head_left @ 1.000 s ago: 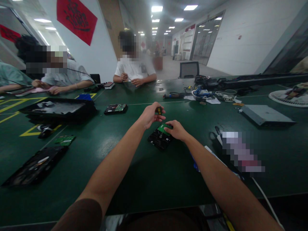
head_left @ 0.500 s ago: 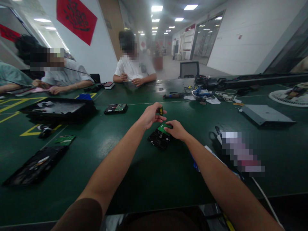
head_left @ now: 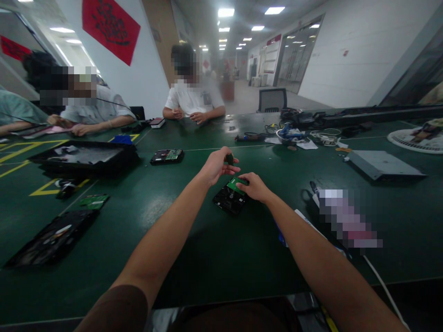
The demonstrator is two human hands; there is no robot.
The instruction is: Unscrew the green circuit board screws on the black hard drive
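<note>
In front of me on the green table lies a black hard drive (head_left: 226,200), its green circuit board (head_left: 236,184) facing up. Over the drive's far edge, my left hand (head_left: 220,167) has its thumb and fingers closed round the dark handle of a screwdriver (head_left: 230,159). The tool's tip is hidden from me. My right hand (head_left: 256,186) grips the right side of the drive, with fingers on the circuit board.
Another hard drive (head_left: 167,156) lies further left, beyond a black casing (head_left: 51,240) with a loose green board (head_left: 95,201). A black tray (head_left: 83,157) stands at left, a grey metal box (head_left: 385,164) at right. Cables (head_left: 292,133) lie at the back. Co-workers sit opposite.
The screwdriver handle has turned in my left hand, so its yellow marking no longer shows. Both hands and the hard drive stay in place.
</note>
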